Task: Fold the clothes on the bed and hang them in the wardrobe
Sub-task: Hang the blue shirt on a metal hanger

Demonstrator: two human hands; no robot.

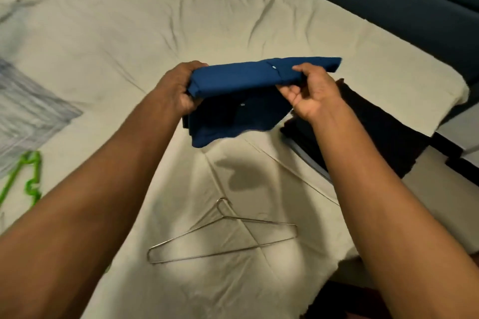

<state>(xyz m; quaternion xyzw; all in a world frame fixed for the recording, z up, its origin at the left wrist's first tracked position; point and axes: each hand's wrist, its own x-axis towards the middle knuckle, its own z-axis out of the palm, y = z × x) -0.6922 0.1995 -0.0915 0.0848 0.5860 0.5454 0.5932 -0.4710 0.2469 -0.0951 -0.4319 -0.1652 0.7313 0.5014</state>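
- The blue shirt [241, 77] I'm holding looks like matt woven cloth, smooth, with small pale glossy buttons.
- The bed sheet [181, 21] under it is cream cloth, matt and heavily creased.
- The wire hanger [223, 238] near me is thin bare metal with a dull silver sheen.
- The green hanger [23, 176] at my left reads as plastic, bright and slightly glossy.
- The dark folded garment [375, 132] at my right is black matt cloth; I can't tell its weave.
- The grey-streaked fabric [28, 114] at far left is soft-looking matt cloth.
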